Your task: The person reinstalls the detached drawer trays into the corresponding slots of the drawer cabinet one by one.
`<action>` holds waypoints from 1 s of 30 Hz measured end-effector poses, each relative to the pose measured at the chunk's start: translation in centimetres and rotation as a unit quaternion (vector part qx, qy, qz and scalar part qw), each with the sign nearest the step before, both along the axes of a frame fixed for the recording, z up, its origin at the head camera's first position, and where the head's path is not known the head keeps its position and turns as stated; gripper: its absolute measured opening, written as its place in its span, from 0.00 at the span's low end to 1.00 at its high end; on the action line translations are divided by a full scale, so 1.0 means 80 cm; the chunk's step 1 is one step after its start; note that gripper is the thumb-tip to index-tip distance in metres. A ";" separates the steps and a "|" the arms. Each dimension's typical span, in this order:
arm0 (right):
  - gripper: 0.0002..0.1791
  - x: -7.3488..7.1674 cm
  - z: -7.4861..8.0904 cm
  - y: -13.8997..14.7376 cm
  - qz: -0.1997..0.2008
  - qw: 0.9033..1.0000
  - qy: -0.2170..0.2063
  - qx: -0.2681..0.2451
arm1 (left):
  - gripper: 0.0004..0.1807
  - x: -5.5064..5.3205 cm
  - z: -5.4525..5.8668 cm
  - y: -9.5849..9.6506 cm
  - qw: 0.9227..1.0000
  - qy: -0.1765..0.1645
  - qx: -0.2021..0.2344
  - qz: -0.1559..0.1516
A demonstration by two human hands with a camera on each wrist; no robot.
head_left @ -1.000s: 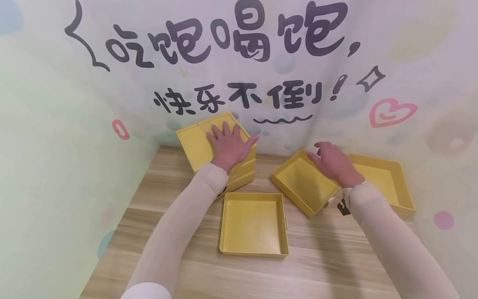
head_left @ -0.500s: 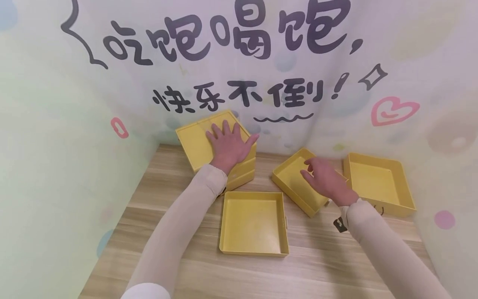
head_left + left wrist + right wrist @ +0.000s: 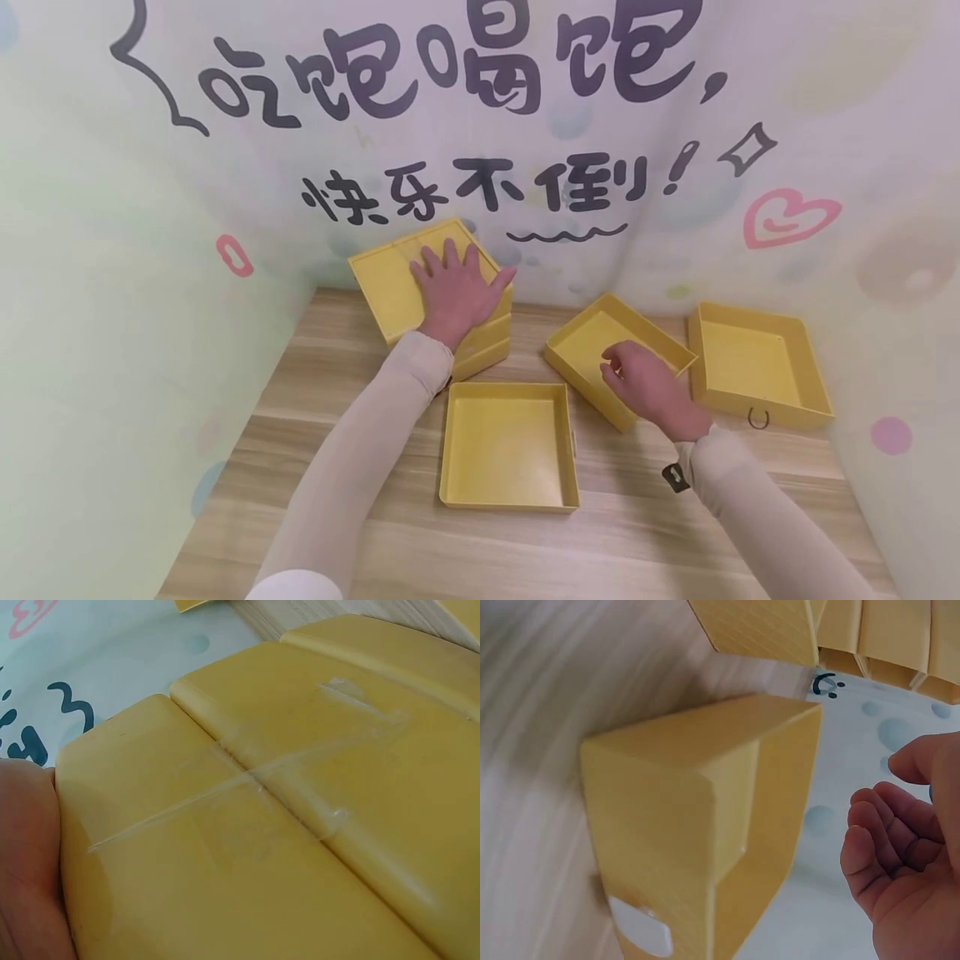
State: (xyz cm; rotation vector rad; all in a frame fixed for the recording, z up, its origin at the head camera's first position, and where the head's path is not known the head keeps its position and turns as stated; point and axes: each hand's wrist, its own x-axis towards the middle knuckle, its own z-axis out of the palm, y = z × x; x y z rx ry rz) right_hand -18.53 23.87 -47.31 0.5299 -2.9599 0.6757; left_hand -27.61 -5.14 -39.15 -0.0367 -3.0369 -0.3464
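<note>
My left hand point(image 3: 457, 296) rests with spread fingers on top of a yellow drawer cabinet point(image 3: 382, 287), which stands at the back left. Clear tape point(image 3: 247, 774) crosses the seams of the cabinet's stacked sections. Over a yellow drawer point(image 3: 577, 329) set at an angle, my right hand point(image 3: 648, 387) hovers with loosely curled fingers and nothing in them. The right wrist view shows a gap between this hand and the drawer, whose front carries a white tab point(image 3: 641, 926). A second drawer point(image 3: 510, 450) lies nearest me, with bare insides.
A third drawer point(image 3: 750, 358) lies at the far right, with a dark curved mark point(image 3: 759, 418) on its front. Everything stands on a wood-grain table point(image 3: 420, 550). A printed cloth wall point(image 3: 600, 258) rises directly behind the cabinet and drawers.
My right hand has moved down and slightly left, from the angled drawer's back right edge to over its middle, its fingers curling more. My left hand stays on the cabinet.
</note>
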 end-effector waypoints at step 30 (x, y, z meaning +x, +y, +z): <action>0.16 0.049 -0.041 -0.015 0.091 0.984 -0.152 -0.001 | 0.52 0.000 -0.002 -0.018 0.999 -0.029 0.002 -0.022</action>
